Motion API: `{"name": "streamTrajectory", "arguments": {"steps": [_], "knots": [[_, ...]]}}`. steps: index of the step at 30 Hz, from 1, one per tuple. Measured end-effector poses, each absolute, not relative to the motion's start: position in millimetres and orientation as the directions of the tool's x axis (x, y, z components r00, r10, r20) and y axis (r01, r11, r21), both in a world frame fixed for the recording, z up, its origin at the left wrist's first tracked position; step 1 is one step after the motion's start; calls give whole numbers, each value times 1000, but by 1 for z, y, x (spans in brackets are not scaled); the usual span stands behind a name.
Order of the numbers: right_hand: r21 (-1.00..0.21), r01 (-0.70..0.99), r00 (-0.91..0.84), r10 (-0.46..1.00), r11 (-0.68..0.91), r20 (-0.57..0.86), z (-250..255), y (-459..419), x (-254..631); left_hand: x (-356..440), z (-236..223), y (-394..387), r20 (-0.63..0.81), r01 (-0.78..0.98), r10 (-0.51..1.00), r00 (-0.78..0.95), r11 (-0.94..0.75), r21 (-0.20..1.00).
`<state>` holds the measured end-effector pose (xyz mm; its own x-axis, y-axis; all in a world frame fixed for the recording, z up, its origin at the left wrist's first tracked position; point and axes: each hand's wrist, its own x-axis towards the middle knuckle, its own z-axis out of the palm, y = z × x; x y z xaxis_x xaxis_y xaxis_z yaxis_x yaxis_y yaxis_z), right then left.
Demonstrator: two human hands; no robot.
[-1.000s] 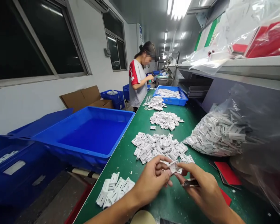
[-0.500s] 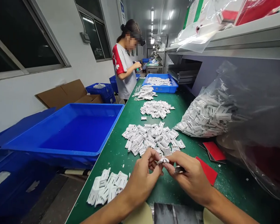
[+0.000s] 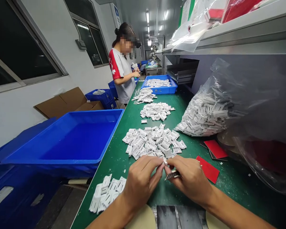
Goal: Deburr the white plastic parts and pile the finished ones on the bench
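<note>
As left fingers [image 3: 154,162], and right fingers [image 3: 175,163] with metal tool [image 3: 173,175], pinch a plastic part [image 3: 165,161], my handwork seemingly needs steadiness next

The pieces [image 3: 146,143] are white with dark slots, the tabletop [image 3: 116,154] green, the sheets [image 3: 209,170] red, the bin [image 3: 62,162] blue.

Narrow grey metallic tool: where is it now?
In the head view, right of centre, the narrow grey metallic tool is in the right hand, below the small white piece pinched with the left hand.
</note>
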<state>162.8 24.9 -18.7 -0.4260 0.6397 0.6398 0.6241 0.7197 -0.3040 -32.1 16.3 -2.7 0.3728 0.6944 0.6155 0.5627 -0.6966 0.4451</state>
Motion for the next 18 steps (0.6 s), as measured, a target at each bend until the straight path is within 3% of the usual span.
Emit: {"name": "streamTrajectory", "arguments": {"steps": [6,12,15,18], "knots": [[-372,595,-399,664,713,633,-21,19,157,-37,-2,17,603,694,640,476,-695,189],[-416,547,-385,659,727,646,-18,11,149,-39,-2,12,659,705,526,538,-709,-10],[-406,529,-375,634,746,677,-19,10,147,-39,4,14,717,709,502,484,-705,15],[-377,502,-383,591,778,710,-22,12,145,-51,17,17,757,785,584,293,-599,159]]}}
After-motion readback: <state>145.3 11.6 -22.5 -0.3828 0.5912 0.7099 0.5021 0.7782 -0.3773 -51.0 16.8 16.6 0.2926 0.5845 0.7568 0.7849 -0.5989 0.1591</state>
